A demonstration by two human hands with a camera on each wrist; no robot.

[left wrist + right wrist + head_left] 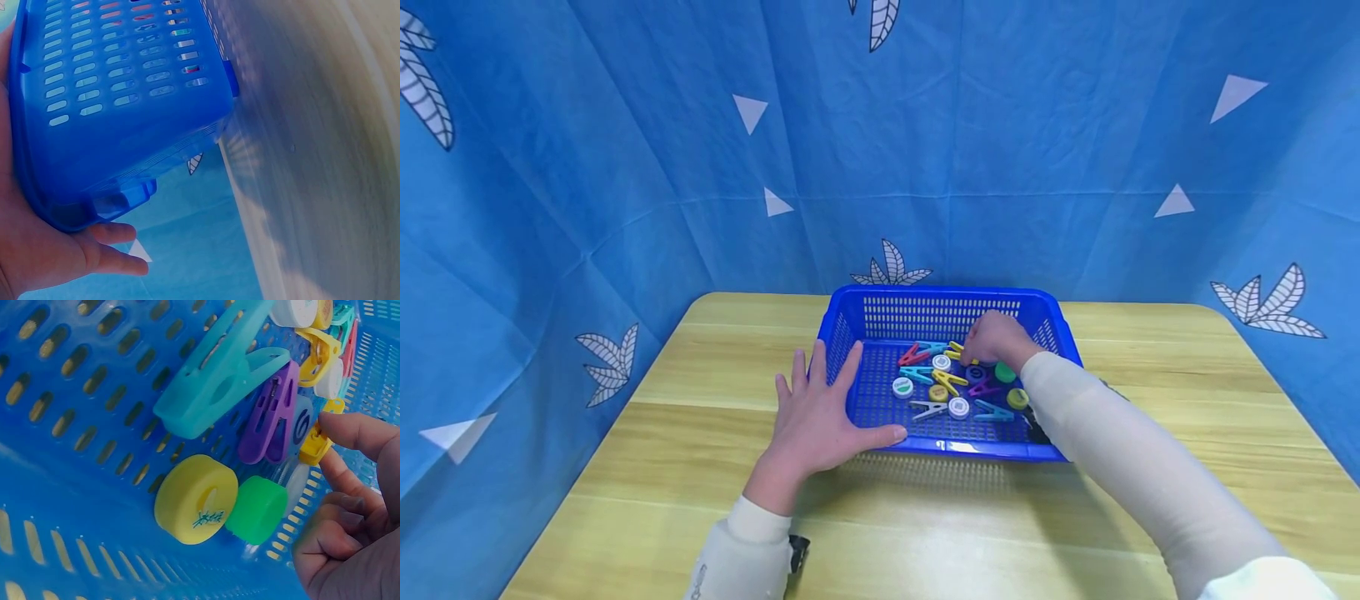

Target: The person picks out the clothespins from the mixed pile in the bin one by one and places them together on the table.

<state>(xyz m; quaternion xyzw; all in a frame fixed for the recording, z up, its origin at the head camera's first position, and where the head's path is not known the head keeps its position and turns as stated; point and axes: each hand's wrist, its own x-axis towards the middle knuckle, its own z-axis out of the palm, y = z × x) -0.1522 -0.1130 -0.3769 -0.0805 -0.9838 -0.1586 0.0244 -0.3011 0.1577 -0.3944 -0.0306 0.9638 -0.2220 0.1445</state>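
Inside a blue plastic basket lie several clothespins and bottle caps. My right hand reaches into the basket's back right part. Between its thumb and index finger it pinches a yellow clothespin. Close by lie a purple clothespin, a green cap, a yellow cap and a light blue clothespin. With fingers spread, my left hand lies at the basket's left front corner and touches its rim. From the left wrist, the basket's outer wall hides what is inside.
The basket stands on a wooden table, near its back edge. A blue curtain with leaf and triangle prints hangs behind and at the sides. Further left in the basket are a red clothespin and a white cap.
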